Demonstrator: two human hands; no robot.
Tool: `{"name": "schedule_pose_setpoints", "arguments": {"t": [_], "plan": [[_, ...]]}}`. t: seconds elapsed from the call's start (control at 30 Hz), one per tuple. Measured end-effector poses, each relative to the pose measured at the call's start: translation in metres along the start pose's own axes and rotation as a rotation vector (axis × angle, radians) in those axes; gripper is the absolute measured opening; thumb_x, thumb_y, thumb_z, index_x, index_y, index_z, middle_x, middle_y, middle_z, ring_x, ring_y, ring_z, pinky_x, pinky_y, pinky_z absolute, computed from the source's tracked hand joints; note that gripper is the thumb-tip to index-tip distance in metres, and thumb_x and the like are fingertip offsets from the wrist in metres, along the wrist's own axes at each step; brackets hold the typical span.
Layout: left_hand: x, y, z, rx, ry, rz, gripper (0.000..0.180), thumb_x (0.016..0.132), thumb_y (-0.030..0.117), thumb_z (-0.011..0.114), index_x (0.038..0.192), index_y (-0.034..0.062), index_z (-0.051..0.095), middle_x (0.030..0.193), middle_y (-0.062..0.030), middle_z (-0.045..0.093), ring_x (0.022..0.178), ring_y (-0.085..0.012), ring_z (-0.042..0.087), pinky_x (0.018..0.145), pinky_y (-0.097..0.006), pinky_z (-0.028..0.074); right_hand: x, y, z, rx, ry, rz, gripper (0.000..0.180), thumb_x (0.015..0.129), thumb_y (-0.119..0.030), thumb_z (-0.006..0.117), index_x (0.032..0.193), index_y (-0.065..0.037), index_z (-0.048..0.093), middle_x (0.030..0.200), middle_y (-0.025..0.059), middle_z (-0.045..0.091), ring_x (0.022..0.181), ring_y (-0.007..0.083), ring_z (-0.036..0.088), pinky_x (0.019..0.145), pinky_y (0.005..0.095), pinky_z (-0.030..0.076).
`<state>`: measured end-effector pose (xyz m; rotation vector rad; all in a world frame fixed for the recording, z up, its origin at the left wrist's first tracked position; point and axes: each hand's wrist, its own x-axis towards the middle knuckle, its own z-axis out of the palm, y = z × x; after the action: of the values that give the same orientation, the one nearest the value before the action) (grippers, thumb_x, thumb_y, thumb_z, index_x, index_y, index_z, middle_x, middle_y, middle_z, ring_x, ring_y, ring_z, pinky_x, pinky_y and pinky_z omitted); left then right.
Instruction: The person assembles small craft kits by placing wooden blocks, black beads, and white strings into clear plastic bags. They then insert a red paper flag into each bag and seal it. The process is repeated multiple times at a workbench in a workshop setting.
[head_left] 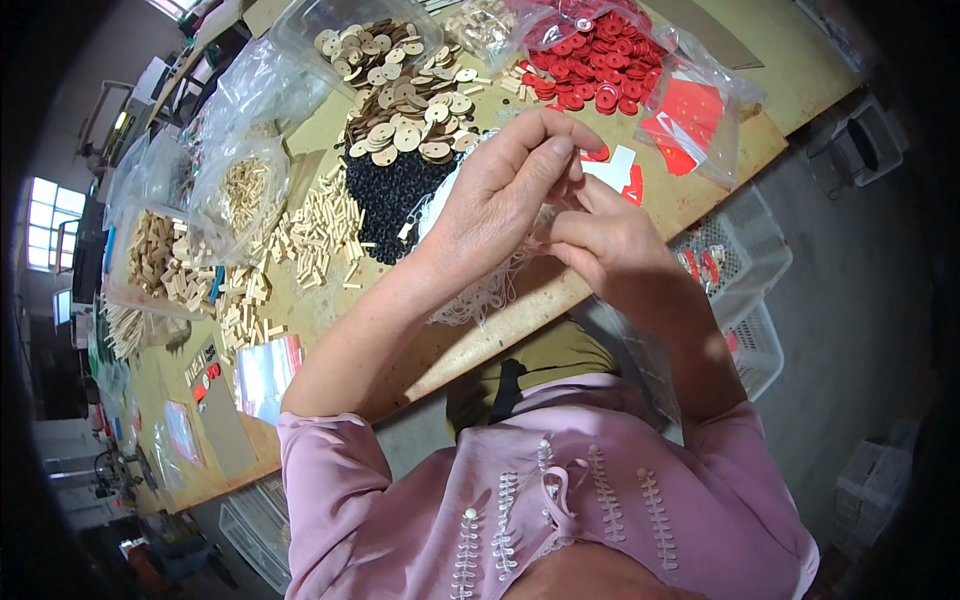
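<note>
Both of my hands meet above the table's front edge. My left hand [505, 190] is closed, with thumb and forefinger pinched at the tips. Just below and to its right, my right hand [625, 245] is closed too, its bent fingers turned toward the left one. What they grip is hidden between the fingers; thin white strands show near them. Beneath the hands lies a tangled heap of white string [480, 303]. Red round pieces and a white card [621, 168] lie just beyond my fingertips, partly covered.
Around lie black rings [378, 205], wooden discs [405, 135], short wooden pegs [315, 230], wooden blocks [155, 250] in a plastic tub, and red discs [610, 55]. A clear bag of red cards [692, 120] sits at right. Plastic crates [745, 245] stand below the table's right edge.
</note>
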<state>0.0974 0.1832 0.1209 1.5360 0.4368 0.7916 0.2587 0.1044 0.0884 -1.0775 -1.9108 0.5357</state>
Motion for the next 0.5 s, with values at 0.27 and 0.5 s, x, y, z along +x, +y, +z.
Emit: {"name": "schedule_pose_setpoints", "arguments": {"t": [0.27, 0.5], "plan": [[0.010, -0.003, -0.005, -0.264, 0.032, 0.012, 0.036, 0.114, 0.028, 0.040, 0.125, 0.0019, 0.062, 0.100, -0.0013, 0.062, 0.097, -0.0101, 0.059, 0.091, -0.028, 0.051, -0.004, 0.011, -0.003, -0.027, -0.003, 0.007, 0.012, 0.087, 0.001, 0.076, 0.098, -0.003, 0.076, 0.127, 0.0188, 0.064, 0.116, 0.0317, 0.066, 0.095, 0.0389, 0.055], [0.071, -0.058, -0.080, 0.468, 0.217, 0.033, 0.019, 0.103, 0.014, 0.064, 0.116, 0.0023, 0.071, 0.102, -0.0011, 0.071, 0.089, -0.0104, 0.062, 0.083, -0.026, 0.051, -0.020, 0.005, -0.012, 0.095, 0.069, 0.087, 0.018, 0.087, 0.002, 0.075, 0.103, -0.006, 0.076, 0.126, 0.0174, 0.066, 0.112, 0.0318, 0.068, 0.091, 0.0366, 0.056]]}}
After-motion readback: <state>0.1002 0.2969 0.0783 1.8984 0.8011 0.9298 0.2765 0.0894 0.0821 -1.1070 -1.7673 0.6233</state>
